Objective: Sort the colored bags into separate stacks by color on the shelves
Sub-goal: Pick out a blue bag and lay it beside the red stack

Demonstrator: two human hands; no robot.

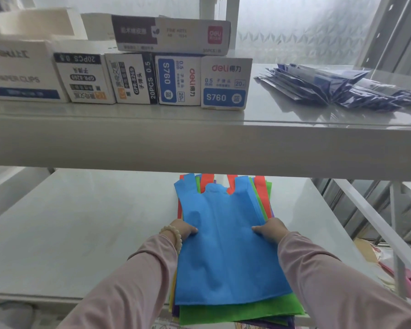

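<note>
Blue top bag (226, 252), gripped by left hand (183, 230) at 9 o'clock and right hand (271, 230) at 3, likely needs lifting off the pile (247, 311).

Lower shelf (69, 233), white and glossy: wide bare surface left of the stack of coloured non-woven vest bags (223, 257), open from front edge to back; a narrower bare strip to its right.
Stack: mid-shelf, overhanging the front edge. Left hand (184, 230) and right hand (269, 230) grip its two long sides.
Upper shelf board (199, 148), thick white front edge: roofs the lower bay and hides the bag handle tips.
Upper shelf, left half: row of white cardboard stationery boxes (128, 79) set side by side, with more on top.
Upper shelf, right: loose pile of dark blue plastic packets (342, 89), with a bare gap between boxes and packets.
White metal upright (396, 233): bounds the lower bay on the right.
</note>
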